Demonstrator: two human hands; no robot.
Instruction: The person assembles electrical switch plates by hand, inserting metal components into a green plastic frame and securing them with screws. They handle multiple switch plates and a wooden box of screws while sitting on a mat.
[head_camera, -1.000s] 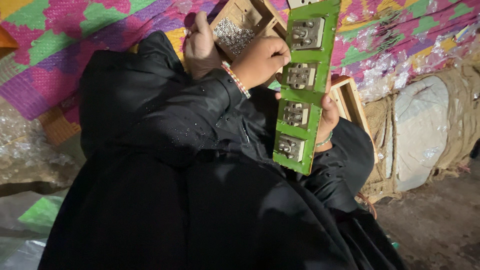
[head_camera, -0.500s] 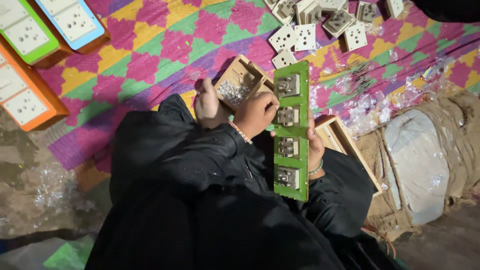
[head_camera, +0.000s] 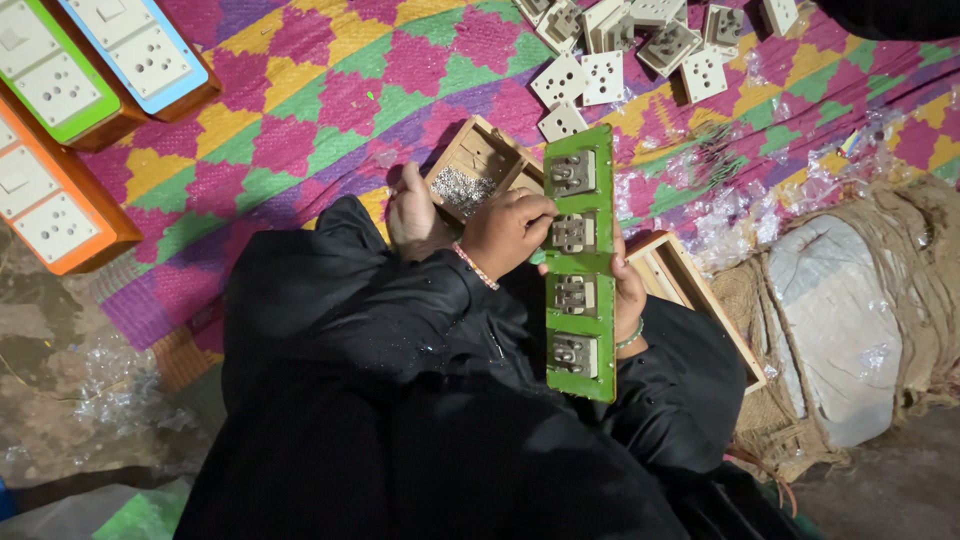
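- Two hands work on one long green panel (head_camera: 580, 265) with four socket backs set along it, held upright over the lap in black cloth
- The right hand (head_camera: 628, 300) is closed around the panel's far edge from behind, only its fingers and a green bangle showing
- The left hand (head_camera: 508, 232) is curled with fingertips pinched against the panel's near edge, beside the second socket back; what they pinch is too small to tell
- Just beyond the left hand sits a small wooden box (head_camera: 478, 180) of silvery screws
- Past the panel's top lie loose white socket pieces (head_camera: 600, 75) on a colourful woven mat (head_camera: 300, 120)
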